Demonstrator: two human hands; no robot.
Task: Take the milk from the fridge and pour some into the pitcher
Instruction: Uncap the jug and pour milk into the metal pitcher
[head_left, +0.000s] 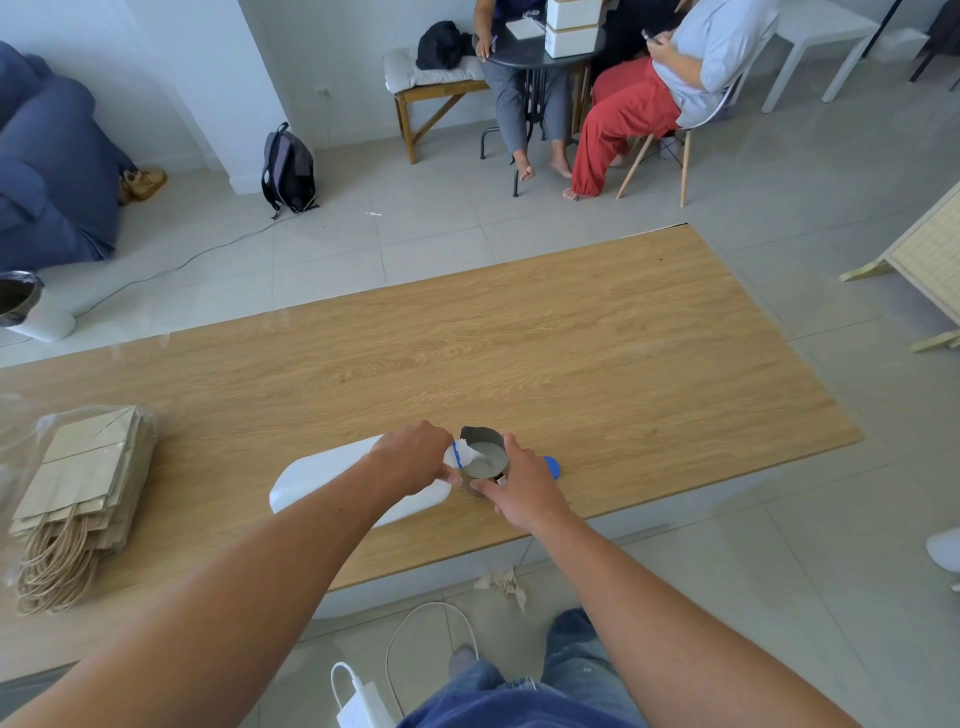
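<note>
A white plastic milk jug (317, 480) is tipped on its side over the wooden table (571, 353), its blue-ringed mouth at the rim of a small steel pitcher (485, 457). Milk runs from the mouth into the pitcher, which holds white liquid. My left hand (415, 457) grips the jug near its neck. My right hand (519, 480) holds the pitcher by its near side and handle. The jug's blue cap (553, 466) lies on the table just right of the pitcher, partly hidden by my right hand.
A stack of brown paper bags (78, 499) in clear plastic lies at the table's left end. Two people sit at a small round black table (540, 57) across the room. A backpack (288, 169) leans on the wall. A white charger and cable (363, 696) lie on the floor by my feet.
</note>
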